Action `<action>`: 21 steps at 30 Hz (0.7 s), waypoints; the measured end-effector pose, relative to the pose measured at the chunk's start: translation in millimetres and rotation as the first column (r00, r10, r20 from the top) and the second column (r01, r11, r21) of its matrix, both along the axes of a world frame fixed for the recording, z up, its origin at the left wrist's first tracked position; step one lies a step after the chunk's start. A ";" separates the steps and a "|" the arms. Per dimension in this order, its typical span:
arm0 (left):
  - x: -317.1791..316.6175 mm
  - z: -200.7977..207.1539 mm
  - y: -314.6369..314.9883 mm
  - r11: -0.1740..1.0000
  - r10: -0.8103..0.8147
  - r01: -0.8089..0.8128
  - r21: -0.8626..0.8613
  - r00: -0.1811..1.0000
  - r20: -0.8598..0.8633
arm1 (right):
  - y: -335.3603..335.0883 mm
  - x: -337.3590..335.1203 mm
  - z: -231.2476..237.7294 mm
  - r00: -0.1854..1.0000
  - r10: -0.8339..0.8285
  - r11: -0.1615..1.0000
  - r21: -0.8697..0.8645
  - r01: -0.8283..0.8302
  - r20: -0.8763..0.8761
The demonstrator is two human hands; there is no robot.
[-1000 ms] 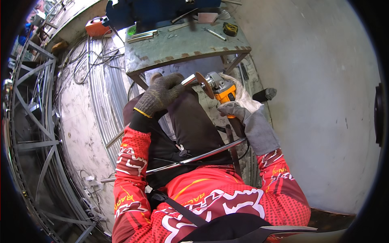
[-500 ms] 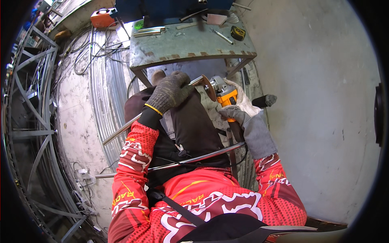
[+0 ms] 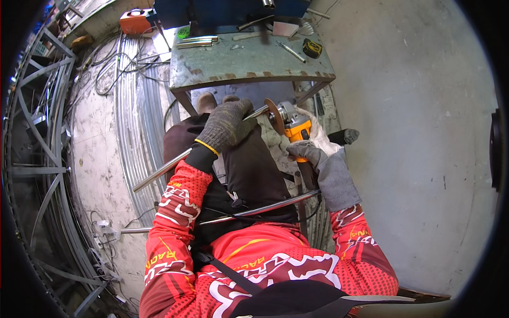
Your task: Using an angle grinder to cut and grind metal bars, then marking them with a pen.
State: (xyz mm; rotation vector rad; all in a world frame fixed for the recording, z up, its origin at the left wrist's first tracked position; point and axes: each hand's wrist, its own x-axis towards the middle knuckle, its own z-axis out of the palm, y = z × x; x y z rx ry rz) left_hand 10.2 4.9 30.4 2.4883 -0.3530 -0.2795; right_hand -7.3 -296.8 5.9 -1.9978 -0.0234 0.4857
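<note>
My left hand (image 3: 227,126), in a dark grey knit glove with a yellow cuff edge, is closed around a shiny metal tube (image 3: 161,174). The tube slants from the lower left up across my thighs. In my right hand (image 3: 312,152), which wears a grey work glove, is a yellow and silver angle grinder (image 3: 297,129). Its reddish-brown disc (image 3: 274,115) is at the tube's upper right end; whether they touch I cannot tell. A pale cloth (image 3: 318,130) lies along the grinder's right side. Another metal tube (image 3: 265,208) rests across my lap.
Ahead stands a low metal table (image 3: 244,59) bearing short tubes (image 3: 196,42), a tape measure (image 3: 312,49) and a pen-like tool (image 3: 290,51). Long metal profiles (image 3: 130,122) and cables (image 3: 108,74) lie on the floor at left, beside a steel frame (image 3: 40,172). A grey wall (image 3: 413,132) is at right.
My left hand has shifted slightly down and right with the tube. The tube's end now sits lower against the disc's side, and more of the disc's upper part shows.
</note>
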 end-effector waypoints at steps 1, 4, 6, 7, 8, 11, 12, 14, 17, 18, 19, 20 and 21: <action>-1.1 -2.0 1.2 0.999 -0.018 0.020 -0.029 0.998 0.057 | 1.9 -1.2 2.9 0.999 -0.030 0.999 0.031 0.031 -0.025; -2.6 -4.6 2.7 0.997 -0.042 0.049 -0.052 0.991 0.129 | 0.6 2.4 -0.9 1.000 0.009 0.999 -0.042 -0.008 0.005; -2.8 -3.2 2.3 0.997 -0.048 0.055 -0.047 0.989 0.143 | -0.1 2.6 4.7 0.997 0.007 1.000 -0.003 -0.007 -0.073; -3.5 -2.9 2.5 0.996 -0.051 0.060 -0.060 0.990 0.131 | 1.4 2.0 9.4 0.989 0.010 0.999 0.037 -0.004 -0.150; -4.4 -2.6 2.8 0.995 -0.055 0.063 -0.073 0.991 0.118 | 2.8 0.6 11.4 0.988 0.011 0.999 0.037 -0.006 -0.151; -6.5 0.6 1.4 0.997 -0.062 0.066 -0.030 0.990 0.127 | 2.4 -3.7 11.1 0.989 -0.019 1.000 -0.004 0.019 -0.150; -6.9 1.8 1.0 0.997 -0.063 0.068 -0.031 0.990 0.126 | -0.5 -3.9 6.6 0.993 -0.002 1.000 0.018 0.004 -0.116; -8.6 2.8 1.7 0.997 -0.063 0.071 -0.041 0.986 0.156 | 1.8 -3.4 10.3 0.996 0.019 0.999 0.040 -0.016 -0.084; -8.4 1.9 -0.1 0.996 -0.079 0.084 -0.027 0.987 0.136 | -0.3 -2.9 12.3 0.996 0.060 0.996 -0.067 -0.064 -0.065; -8.8 1.7 -0.4 0.996 -0.080 0.085 -0.028 0.987 0.136 | -4.8 -2.9 0.5 0.999 0.048 0.998 -0.050 -0.049 -0.014; -9.6 0.6 -0.4 0.996 -0.079 0.085 -0.041 0.988 0.135 | -4.4 -3.1 -2.1 0.999 0.037 0.999 -0.032 -0.036 0.037; -10.1 -0.5 -0.4 0.995 -0.077 0.085 -0.054 0.988 0.134 | -5.5 -3.5 -3.4 0.999 0.037 0.999 -0.034 -0.036 0.037; -9.6 -2.2 -0.5 0.995 -0.077 0.085 -0.055 0.988 0.134 | -6.6 -3.9 -4.3 1.000 0.025 0.999 0.020 -0.026 0.014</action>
